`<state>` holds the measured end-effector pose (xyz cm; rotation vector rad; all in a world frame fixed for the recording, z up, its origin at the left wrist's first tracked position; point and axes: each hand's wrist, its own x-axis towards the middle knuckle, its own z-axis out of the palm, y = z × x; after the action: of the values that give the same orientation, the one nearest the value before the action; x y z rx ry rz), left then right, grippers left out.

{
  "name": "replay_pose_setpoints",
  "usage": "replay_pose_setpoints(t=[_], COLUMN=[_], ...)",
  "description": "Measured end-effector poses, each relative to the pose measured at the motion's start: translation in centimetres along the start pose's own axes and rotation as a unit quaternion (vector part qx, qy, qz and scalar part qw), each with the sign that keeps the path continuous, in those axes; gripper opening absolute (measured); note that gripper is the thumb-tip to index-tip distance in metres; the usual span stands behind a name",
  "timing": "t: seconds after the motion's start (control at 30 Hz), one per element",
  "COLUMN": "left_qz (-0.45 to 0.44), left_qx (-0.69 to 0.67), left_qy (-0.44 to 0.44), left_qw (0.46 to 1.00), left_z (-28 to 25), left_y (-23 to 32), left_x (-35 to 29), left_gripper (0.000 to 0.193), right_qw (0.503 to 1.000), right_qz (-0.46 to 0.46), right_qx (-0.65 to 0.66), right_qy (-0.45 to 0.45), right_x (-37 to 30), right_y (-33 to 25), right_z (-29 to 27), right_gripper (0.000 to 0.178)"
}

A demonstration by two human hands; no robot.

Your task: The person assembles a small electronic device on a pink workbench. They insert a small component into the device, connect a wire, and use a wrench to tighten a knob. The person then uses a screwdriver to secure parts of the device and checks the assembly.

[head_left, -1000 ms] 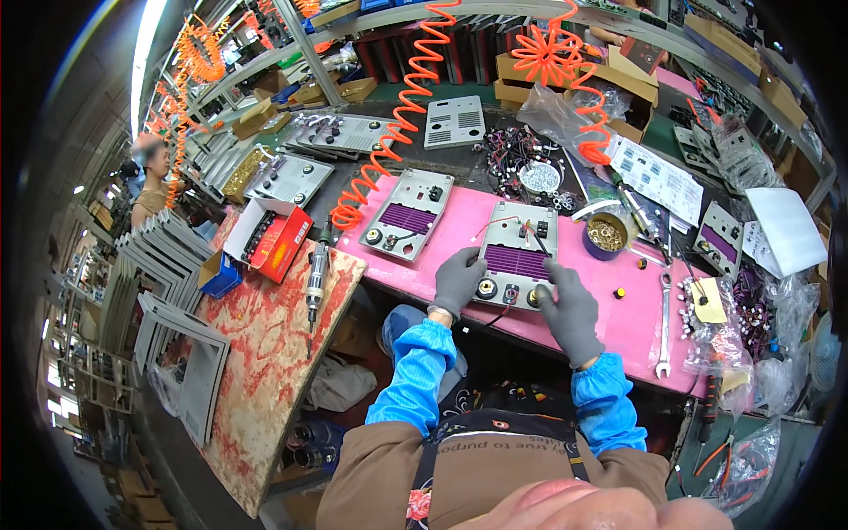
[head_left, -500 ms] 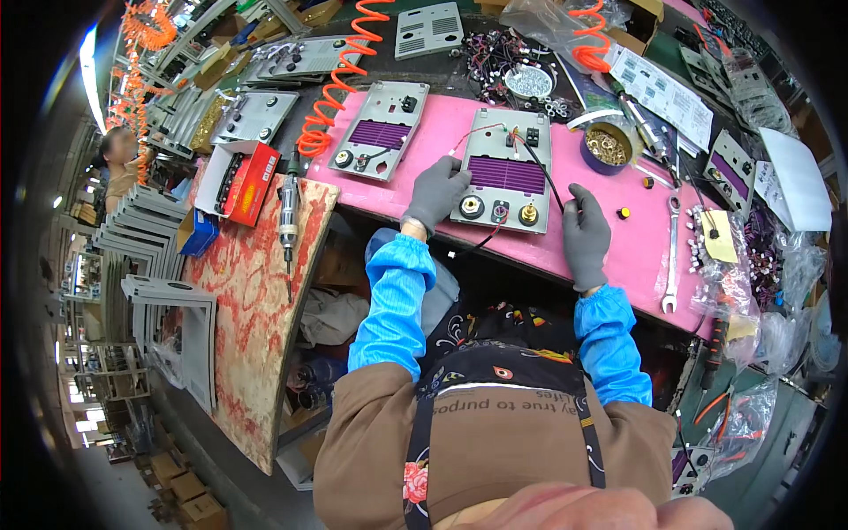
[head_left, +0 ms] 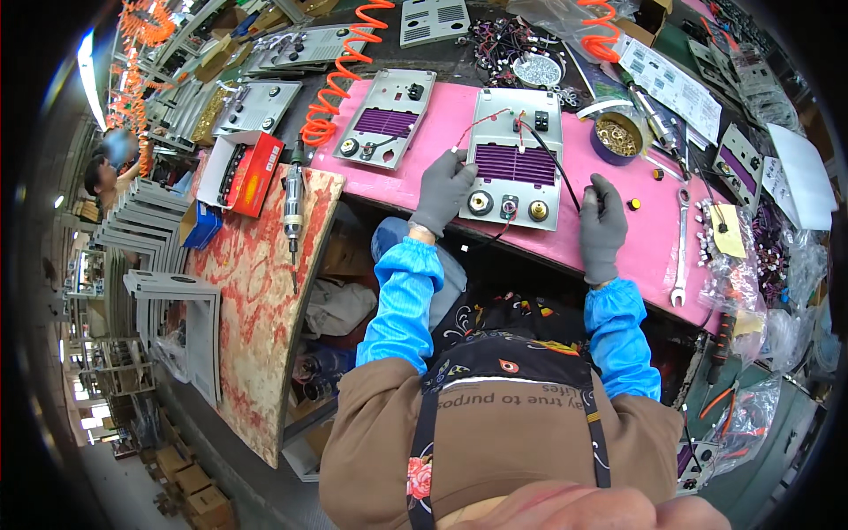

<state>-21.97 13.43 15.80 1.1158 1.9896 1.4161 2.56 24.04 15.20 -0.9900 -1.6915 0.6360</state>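
Note:
A grey metal panel (head_left: 490, 170) with purple slats, dark knobs and a brass fitting lies on the pink mat before me. My left hand (head_left: 444, 193) rests by its left edge, fingers loosely bent and apart, next to the white connector on the thin red wire (head_left: 478, 124). To the panel's right, my right hand (head_left: 603, 228) has its thumb and fingers apart. The black cable (head_left: 556, 162) runs from the panel to beside that thumb; whether they touch is unclear. A dark lead (head_left: 491, 238) with a white plug hangs over the near edge.
Another panel (head_left: 411, 97) lies left on the pink mat (head_left: 654, 252). To the right are a bowl of brass rings (head_left: 617, 136), a wrench (head_left: 681, 256) and a yellow-and-black cap (head_left: 633, 204). An electric screwdriver (head_left: 293, 212) and red box (head_left: 252, 181) occupy the left board.
The view has shifted slightly. My right hand and the black cable's free end have moved a little right relative to the panel. My left hand stays by the panel's left edge.

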Motion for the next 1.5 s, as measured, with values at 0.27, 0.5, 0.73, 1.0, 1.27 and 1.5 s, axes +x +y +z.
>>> replay_pose_setpoints(t=[0.27, 0.5, 0.73, 1.0, 1.27, 1.5], left_qz=[-0.017, -0.029, -0.036, -0.045, -0.042, -0.053], left_qx=[-0.027, 0.043, 0.063, 0.045, 0.038, 0.062], left_qy=[-0.074, -0.081, -0.09, -0.082, -0.074, -0.083], left_qw=[0.997, 0.995, 0.993, 0.995, 0.996, 0.993], left_z=[1.5, 2.6, 2.5, 2.7, 2.9, 2.7], left_y=[2.2, 3.0, 2.6, 3.4, 3.0, 3.1], left_x=[-2.2, -2.4, -2.1, -2.4, -2.6, -2.6], left_gripper=[0.028, 0.033, 0.036, 0.037, 0.037, 0.039], right_qw=[0.869, 0.825, 0.827, 0.829, 0.83, 0.834], right_qz=[-0.435, -0.43, -0.428, -0.395, -0.409, -0.389], right_qx=[-0.205, -0.33, -0.333, -0.334, -0.334, -0.347], right_qy=[-0.116, -0.163, -0.149, -0.212, -0.18, -0.179], right_x=[3.9, 2.6, 2.4, 2.7, 2.6, 2.4], right_y=[-19.9, -23.6, -23.6, -25.3, -25.1, -25.9], right_z=[-12.9, -15.8, -16.1, -16.7, -16.8, -17.1], right_gripper=[0.017, 0.023, 0.022, 0.014, 0.012, 0.009])
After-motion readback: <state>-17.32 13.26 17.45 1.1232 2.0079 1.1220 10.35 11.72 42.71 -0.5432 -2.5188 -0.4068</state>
